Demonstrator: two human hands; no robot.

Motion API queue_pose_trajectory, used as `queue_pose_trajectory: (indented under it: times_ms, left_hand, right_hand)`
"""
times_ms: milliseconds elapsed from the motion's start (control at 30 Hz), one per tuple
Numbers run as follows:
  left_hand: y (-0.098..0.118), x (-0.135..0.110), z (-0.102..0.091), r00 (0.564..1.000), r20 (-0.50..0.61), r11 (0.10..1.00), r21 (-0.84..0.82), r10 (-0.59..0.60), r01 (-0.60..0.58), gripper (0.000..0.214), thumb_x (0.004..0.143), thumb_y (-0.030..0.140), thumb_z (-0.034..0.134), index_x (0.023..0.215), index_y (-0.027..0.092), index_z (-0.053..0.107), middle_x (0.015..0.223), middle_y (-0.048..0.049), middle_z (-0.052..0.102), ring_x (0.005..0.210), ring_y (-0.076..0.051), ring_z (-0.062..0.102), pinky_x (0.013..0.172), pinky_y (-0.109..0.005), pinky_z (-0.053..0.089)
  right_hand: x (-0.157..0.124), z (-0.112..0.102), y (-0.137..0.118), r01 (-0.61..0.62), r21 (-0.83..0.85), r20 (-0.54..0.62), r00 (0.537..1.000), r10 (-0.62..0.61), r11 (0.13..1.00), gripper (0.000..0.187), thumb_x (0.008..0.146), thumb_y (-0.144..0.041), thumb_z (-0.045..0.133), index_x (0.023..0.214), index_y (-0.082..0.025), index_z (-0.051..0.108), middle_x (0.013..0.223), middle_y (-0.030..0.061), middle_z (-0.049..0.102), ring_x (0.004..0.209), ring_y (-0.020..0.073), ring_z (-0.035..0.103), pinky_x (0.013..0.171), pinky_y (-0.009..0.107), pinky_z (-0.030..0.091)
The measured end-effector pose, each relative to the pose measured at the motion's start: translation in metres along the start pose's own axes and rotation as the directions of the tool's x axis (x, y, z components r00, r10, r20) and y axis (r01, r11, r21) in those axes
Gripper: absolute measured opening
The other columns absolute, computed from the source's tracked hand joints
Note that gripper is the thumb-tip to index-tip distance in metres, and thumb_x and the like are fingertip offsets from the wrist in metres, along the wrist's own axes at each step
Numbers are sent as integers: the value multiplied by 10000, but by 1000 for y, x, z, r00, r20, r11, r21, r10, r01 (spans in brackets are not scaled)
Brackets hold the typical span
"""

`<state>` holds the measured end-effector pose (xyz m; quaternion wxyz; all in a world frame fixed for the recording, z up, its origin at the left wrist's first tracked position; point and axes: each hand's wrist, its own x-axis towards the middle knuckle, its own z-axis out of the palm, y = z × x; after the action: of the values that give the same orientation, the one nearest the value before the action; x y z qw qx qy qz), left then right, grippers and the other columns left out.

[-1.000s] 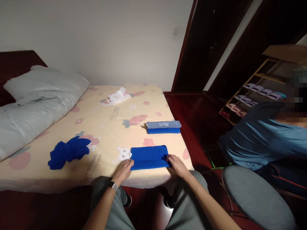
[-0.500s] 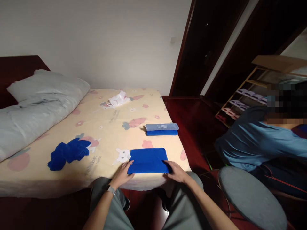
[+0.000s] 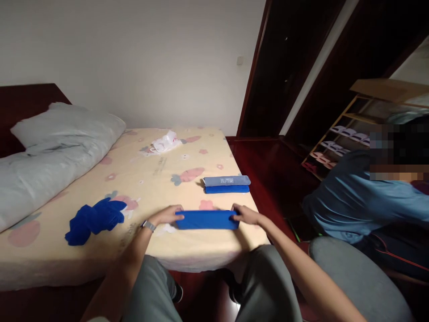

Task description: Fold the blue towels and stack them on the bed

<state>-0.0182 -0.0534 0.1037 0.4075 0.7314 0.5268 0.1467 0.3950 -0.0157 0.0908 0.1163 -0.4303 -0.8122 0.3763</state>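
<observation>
A blue towel (image 3: 207,220), doubled into a narrow strip, lies across the near part of the bed (image 3: 157,190). Its left end is pinched in my left hand (image 3: 169,214), thumb on the near face and fingers behind the top edge. At the other end, my right hand (image 3: 247,214) grips the top corner in the same way. Just beyond sits a folded grey towel (image 3: 214,181) with lettering, on top of another folded blue towel (image 3: 227,189). A crumpled blue cloth (image 3: 95,220) rests to the left of my hands.
A white plastic bag (image 3: 166,142) lies farther back, and a pale quilt (image 3: 63,150) fills the bed's left side. On the right are a round grey stool (image 3: 358,277), a person in a blue shirt (image 3: 355,197) and a shoe rack (image 3: 345,117) with slippers.
The near half of the blue towel has been folded up and away from me, turning the wide rectangle into a strip. Both hands moved forward with it and closed on its ends.
</observation>
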Motion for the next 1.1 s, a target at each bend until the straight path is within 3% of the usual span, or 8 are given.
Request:
queue_pose_trajectory:
  times_ms: [133,267,367,433,533,700,800,1100]
  left_hand:
    - [41,34,-73,945,-284,975,189,164,-113,343,882,478,563,1058,190,629,1009,-68,715,917,-217,658,814,-314,502]
    - [82,51,-113,758,-574,923,372,310,-96,274,911,350,563,1132,198,623,1070,-69,712,918,-206,659,859,-325,497]
    - [93,45,-115,628,-661,890,440,410,-117,269,926,280,534,1172,201,609,1148,-68,687,1042,-207,635,947,-335,478]
    - [85,35,-103,604,-659,873,469,448,-135,273,928,246,518,1185,205,600,1171,-68,675,1104,-208,617,988,-345,468]
    - [51,17,-58,670,-594,858,497,446,-131,287,908,183,507,1178,214,602,1179,-72,672,1124,-215,614,1010,-377,475]
    - [-30,-19,65,842,-409,835,543,352,-85,357,835,41,458,1085,218,643,1176,-81,693,1127,-225,630,1005,-414,502]
    - [-60,-41,120,878,-339,830,546,338,-109,390,826,12,418,1066,226,638,1293,-63,653,1234,-203,583,1055,-412,485]
    - [-62,-63,132,907,-323,876,474,272,-95,323,803,34,424,1007,231,578,1425,-56,560,1381,-202,451,1136,-445,420]
  right_hand:
    - [43,-62,-30,53,-47,-343,937,-65,998,231,842,-372,584,991,-195,593,793,6,647,710,164,584,676,278,460]
    - [63,-98,-62,132,-47,-566,813,-136,990,263,888,-401,569,1054,-212,641,893,26,695,756,168,629,743,298,501]
    - [60,-102,-75,219,-83,-652,726,-219,972,272,922,-373,537,1110,-219,660,1014,48,709,863,188,657,816,319,523]
    - [52,-91,-72,247,-118,-675,691,-260,962,272,927,-336,533,1138,-227,666,1116,64,702,992,213,659,909,353,517]
    - [36,-47,-42,269,-123,-662,695,-281,955,291,928,-280,519,1177,-242,664,1280,79,653,1212,243,593,1062,421,454]
    - [-4,72,36,216,-93,-450,862,-235,972,370,914,-140,442,1171,-243,687,1311,83,653,1256,247,583,1084,466,458]
    - [-27,116,62,164,-165,-349,912,-213,973,416,876,-69,446,1157,-241,700,1313,78,653,1281,251,564,1074,457,474]
    - [-51,117,60,133,-175,-298,937,-182,975,392,843,-69,471,1149,-203,676,1365,110,611,1291,249,553,1082,433,463]
